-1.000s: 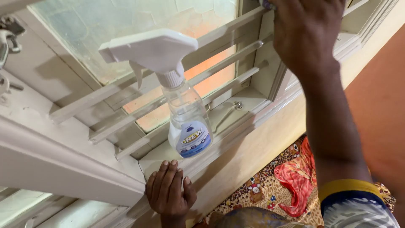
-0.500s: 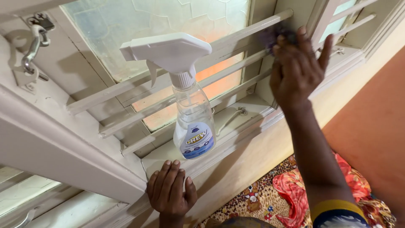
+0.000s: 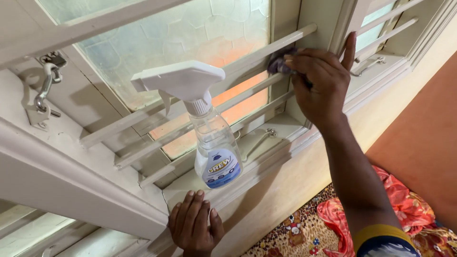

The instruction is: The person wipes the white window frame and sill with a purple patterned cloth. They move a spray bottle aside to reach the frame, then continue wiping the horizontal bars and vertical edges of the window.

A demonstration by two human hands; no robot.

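Observation:
My right hand (image 3: 320,81) presses a small dark purple cloth (image 3: 278,62) against a cream window bar (image 3: 247,57) beside the upright frame post. My left hand (image 3: 193,225) rests flat, fingers together, on the edge of the window sill (image 3: 259,157), holding nothing. A clear spray bottle (image 3: 212,140) with a white trigger head stands upright on the sill just above my left hand, a little liquid in its base.
Frosted patterned glass (image 3: 157,43) fills the window behind several horizontal bars. A metal latch hook (image 3: 45,90) hangs at the left frame. A stay arm (image 3: 259,138) lies on the sill. Below are an orange wall (image 3: 419,138) and patterned red fabric (image 3: 404,209).
My right hand has come down from the top of the frame and moved left along the bar with the cloth. My left hand stayed on the sill edge.

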